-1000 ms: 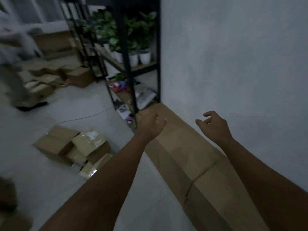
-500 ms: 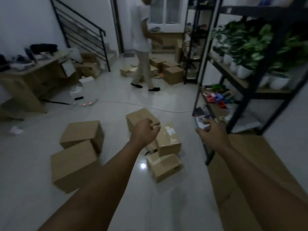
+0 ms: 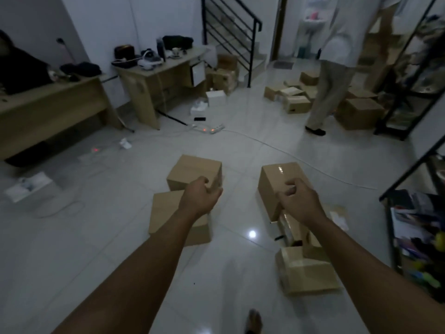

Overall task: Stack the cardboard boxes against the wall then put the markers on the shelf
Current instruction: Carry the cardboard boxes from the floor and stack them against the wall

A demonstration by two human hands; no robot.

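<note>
Both arms have swung away from the wall toward the scattered cardboard boxes on the floor. Left hand hangs loosely curled, holding nothing, over the two left boxes. Right hand, also loosely curled and empty, hovers over the taped box. Another box lies below it, beside the shelf where colourful, blurred items sit.

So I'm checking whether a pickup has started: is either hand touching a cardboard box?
Cannot tell. In the head view both the left hand and right hand overlap cardboard boxes, and depth is unclear.
</note>
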